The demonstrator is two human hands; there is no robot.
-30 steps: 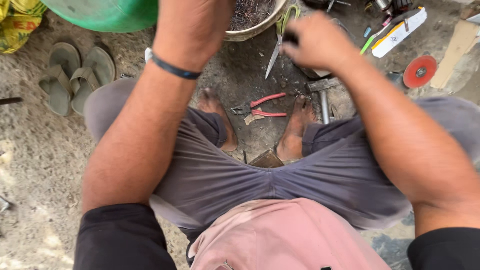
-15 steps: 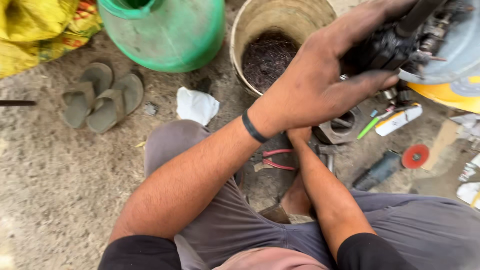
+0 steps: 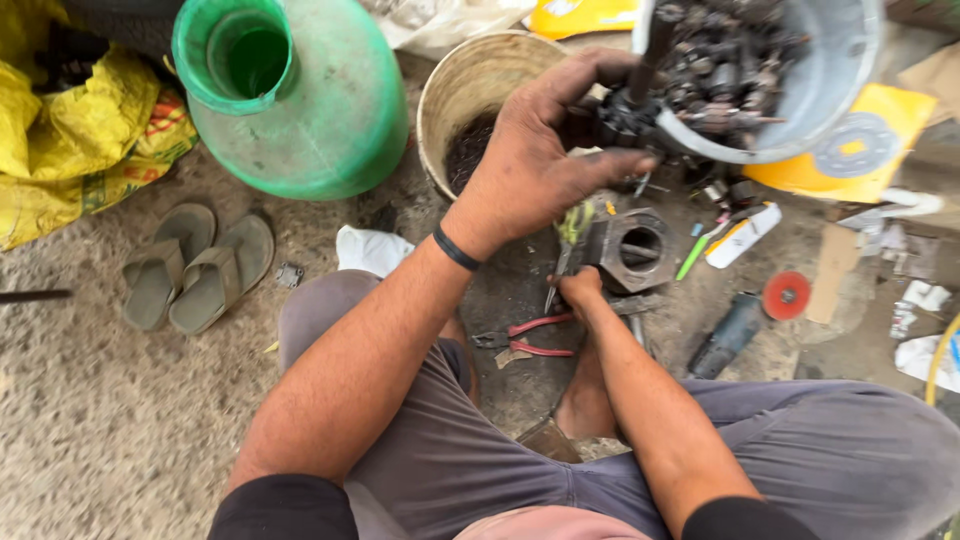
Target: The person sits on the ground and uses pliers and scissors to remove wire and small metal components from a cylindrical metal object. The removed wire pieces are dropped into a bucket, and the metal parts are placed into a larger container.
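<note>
Grey trousers frame the low right hand point(image 3: 580, 288), closed on a green-handled screwdriver point(image 3: 570, 235) whose long axis runs up toward the metal block point(image 3: 630, 248) just beside it. Farther up, the left hand point(image 3: 535, 165) clamps a dark greasy part point(image 3: 625, 115) against the white bucket point(image 3: 840, 90).

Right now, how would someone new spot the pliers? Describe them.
Start at the big green jug at top left, then go right to the tan bucket holding dark scrap. Drop straight down to the ground between the seated person's knees, just below the right hand. The pliers lie flat there; their red handles are the only red tool grips nearby.
</note>
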